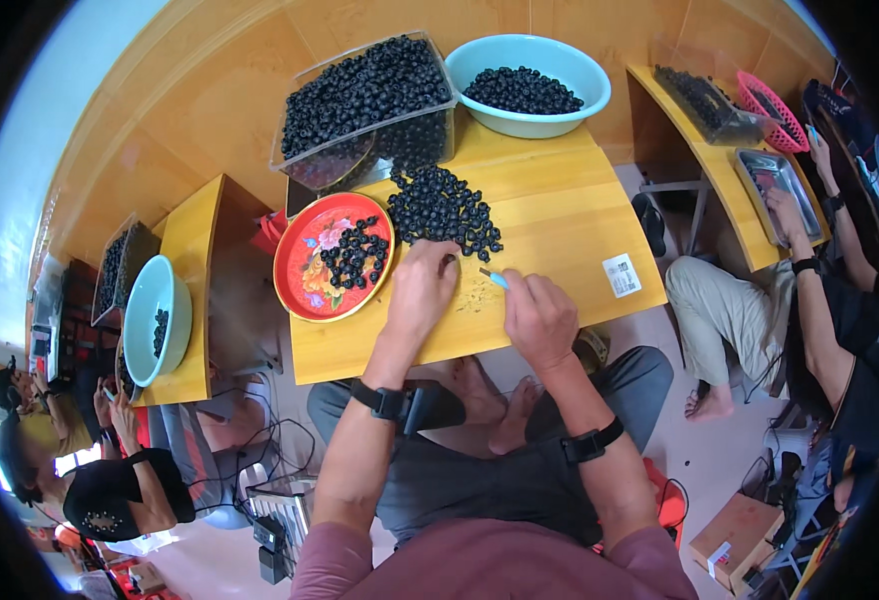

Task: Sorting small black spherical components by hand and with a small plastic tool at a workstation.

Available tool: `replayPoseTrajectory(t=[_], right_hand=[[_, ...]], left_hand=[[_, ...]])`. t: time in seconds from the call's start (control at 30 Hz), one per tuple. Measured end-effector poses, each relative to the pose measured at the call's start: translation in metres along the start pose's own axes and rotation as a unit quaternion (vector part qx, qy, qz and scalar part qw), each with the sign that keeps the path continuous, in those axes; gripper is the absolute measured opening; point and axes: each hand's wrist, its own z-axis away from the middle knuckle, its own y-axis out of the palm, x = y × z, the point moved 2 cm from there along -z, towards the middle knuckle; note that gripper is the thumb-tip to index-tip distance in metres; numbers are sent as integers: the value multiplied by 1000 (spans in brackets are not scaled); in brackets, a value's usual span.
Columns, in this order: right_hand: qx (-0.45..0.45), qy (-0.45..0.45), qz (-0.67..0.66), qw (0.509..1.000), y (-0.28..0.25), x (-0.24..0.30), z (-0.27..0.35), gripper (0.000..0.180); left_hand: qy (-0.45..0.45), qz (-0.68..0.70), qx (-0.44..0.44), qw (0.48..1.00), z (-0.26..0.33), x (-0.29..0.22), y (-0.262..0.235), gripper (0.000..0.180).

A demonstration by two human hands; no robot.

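Note:
My right hand (pixel 540 318) is closed around the light-blue handle of a small tool (pixel 499 280) with a short, dark metal tip, which points left toward my other hand. The fingers of my left hand (pixel 424 288) are pinched at the near edge of a loose pile of shiny black round pieces (pixel 438 205). A dark piece seems to sit at these fingertips, though the fingers partly hide it. Left of this hand, a red round tray (pixel 296 255) with a flower print holds several more black pieces. Small crumbs lie on the yellow table (pixel 550 200) between my hands.
A clear plastic bin (pixel 457 130) heaped with black pieces stands at the back, beside a light-blue basin (pixel 530 126) holding more. A white label (pixel 621 275) is stuck at the table's right. People work at neighbouring tables on both sides, with another blue basin (pixel 181 320) at left.

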Motion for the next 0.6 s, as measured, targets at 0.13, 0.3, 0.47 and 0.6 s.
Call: replayPoseTrajectory(t=[0.13, 0.3, 0.47, 0.6], right_hand=[[-5, -2, 5, 1000, 0, -2, 0, 17], [3, 10, -18, 1000, 3, -2, 1, 19], [10, 10, -11, 1000, 4, -1, 2, 19], [5, -12, 5, 1000, 2, 0, 0, 20]], left_hand=[[-82, 146, -38, 985, 19, -1, -2, 21], [-149, 295, -96, 939, 39, -9, 13, 15], [-153, 314, -78, 934, 44, -9, 25, 16], [-191, 387, -87, 898, 43, -13, 27, 21]])
